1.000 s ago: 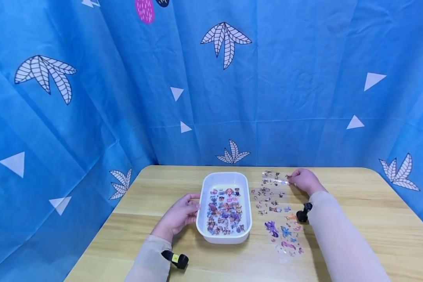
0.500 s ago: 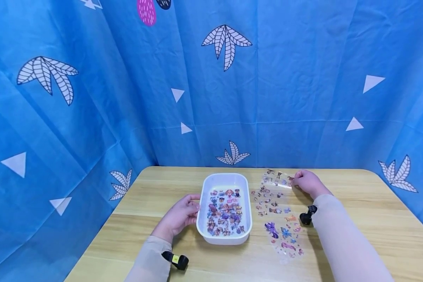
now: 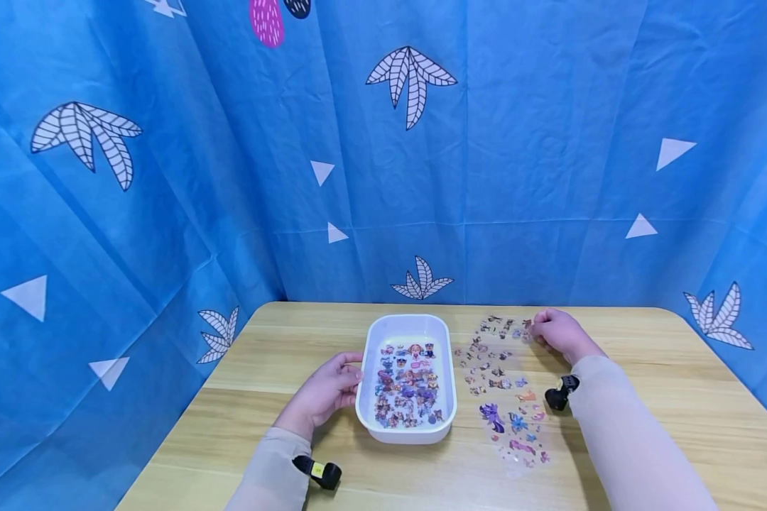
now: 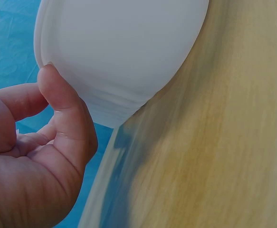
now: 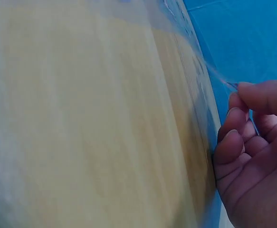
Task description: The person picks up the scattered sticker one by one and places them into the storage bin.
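Note:
In the head view a white plastic tray (image 3: 410, 435) stands left of a row of clear sticker sheets. Sheets with small colourful cartoon figures lie layered inside it. My left hand (image 3: 322, 390) holds the tray's left side, thumb and finger at the rim; in the left wrist view a bent fingertip (image 4: 51, 71) meets the white wall. My right hand (image 3: 561, 333) pinches the far right corner of a clear sticker sheet (image 3: 505, 328) with small brown figures. In the right wrist view the film (image 5: 219, 76) runs up to thumb and forefinger, the other fingers curled below.
Another sticker sheet (image 3: 486, 369) overlaps just nearer, and a sheet with purple, blue and pink figures (image 3: 518, 433) lies closest to the front. All lie on a wooden table (image 3: 652, 397). A blue patterned curtain (image 3: 550, 142) hangs behind the table's far edge.
My right hand has moved slightly right with the sheet's corner. The far sheet has shifted and now lies flatter over the table. My left hand and the tray stay in place.

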The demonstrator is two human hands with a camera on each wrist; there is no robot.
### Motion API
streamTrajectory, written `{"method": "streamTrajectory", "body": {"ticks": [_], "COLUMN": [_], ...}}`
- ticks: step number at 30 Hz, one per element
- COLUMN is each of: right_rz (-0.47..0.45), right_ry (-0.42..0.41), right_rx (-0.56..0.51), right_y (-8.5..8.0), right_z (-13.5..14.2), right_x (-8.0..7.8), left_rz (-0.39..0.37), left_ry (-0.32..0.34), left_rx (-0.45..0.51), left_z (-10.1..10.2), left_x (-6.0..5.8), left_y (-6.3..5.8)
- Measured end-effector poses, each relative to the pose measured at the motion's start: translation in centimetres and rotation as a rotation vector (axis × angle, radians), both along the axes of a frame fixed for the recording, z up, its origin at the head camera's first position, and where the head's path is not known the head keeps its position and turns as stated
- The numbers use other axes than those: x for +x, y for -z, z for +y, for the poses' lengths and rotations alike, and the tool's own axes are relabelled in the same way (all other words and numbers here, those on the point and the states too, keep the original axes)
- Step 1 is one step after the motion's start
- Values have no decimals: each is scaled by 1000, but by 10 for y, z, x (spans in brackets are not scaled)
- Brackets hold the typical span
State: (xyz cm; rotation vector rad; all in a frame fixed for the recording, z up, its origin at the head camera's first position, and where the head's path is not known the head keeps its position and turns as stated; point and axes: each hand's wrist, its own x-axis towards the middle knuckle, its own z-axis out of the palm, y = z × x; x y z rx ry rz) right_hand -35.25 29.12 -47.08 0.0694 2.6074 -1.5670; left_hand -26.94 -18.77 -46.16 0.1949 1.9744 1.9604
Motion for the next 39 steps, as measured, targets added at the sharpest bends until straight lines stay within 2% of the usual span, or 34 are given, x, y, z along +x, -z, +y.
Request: {"method": "streamTrajectory", "body": {"ticks": [6, 11, 21, 26, 39], "right_rz": [5, -1, 48, 83, 61], "right_ry": [56, 77, 102, 96, 28], "right_rx": [-64, -69, -140, -165, -285], "right_y": [3, 3, -8, -17, -36], "right_z": [0, 1, -1, -5, -26], "right_x": [-1, 0, 5, 8, 21], "left_rz": [0, -1, 0, 4, 4], "left_ry": [-1, -4, -8, -2, -7], "left_rx": [6, 2, -11, -4, -6], "left_z": [0, 0, 1, 0, 0], "left_x": [-1, -2, -3, -3, -3], "left_y": [1, 1, 3, 4, 4]}}
